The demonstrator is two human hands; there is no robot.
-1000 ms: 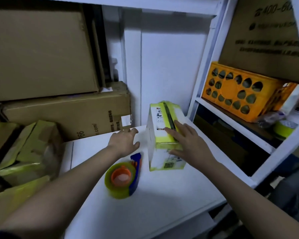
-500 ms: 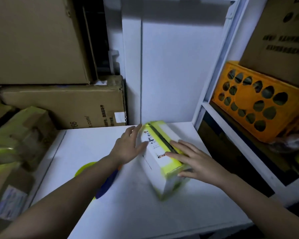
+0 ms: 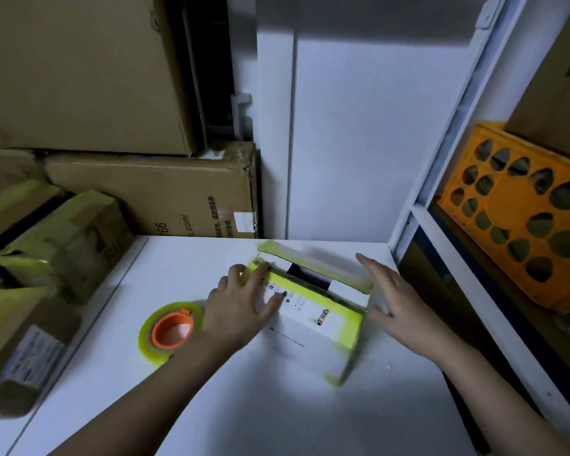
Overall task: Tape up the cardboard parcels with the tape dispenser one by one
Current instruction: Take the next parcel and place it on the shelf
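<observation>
**Parcel laid flat between two open hands**

The left hand lies with fingers straight and spread on the top of the white parcel, its grip loose, pressing rather than clasping. The right hand stands flat and open against the parcel's right end, fingers together, holding nothing. The parcel rests on the white surface, edged in yellow-green tape, with one flap lifted at the far side. The tape dispenser, with its orange hub, lies on the surface just left of the left wrist.

Half a second earlier the parcel was tilted on edge between the hands; it now lies flat, and the dispenser, then mostly hidden by the left forearm, shows fully.
</observation>
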